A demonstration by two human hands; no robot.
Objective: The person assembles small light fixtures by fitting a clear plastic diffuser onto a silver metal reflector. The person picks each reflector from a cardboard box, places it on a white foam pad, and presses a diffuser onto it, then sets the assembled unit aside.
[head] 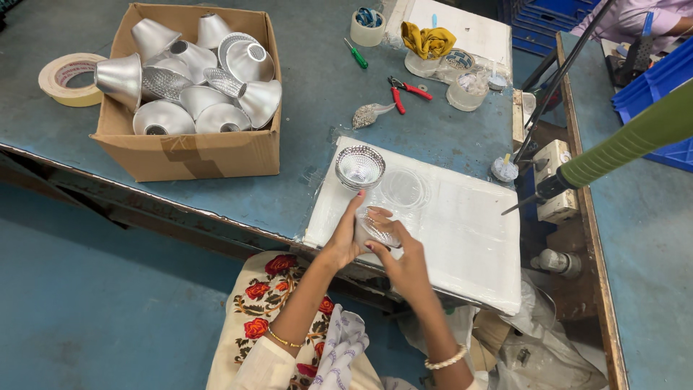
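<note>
Gripping a small clear lens [375, 230] between both hands, left hand [345, 242] closed on its left edge, right hand [404, 261] closed on its right, over the near edge of the white board [462, 231]. Lying across the top: blue workbench [317, 94]. Sitting at 10 o'clock from the hands: cardboard box [195, 155] of silver reflector cones [191, 72]. Resting at 12 o'clock, just beyond the fingers: faceted silver reflector [359, 166]. Lying farther at 12 o'clock: red-handled pliers [406, 90].
</note>
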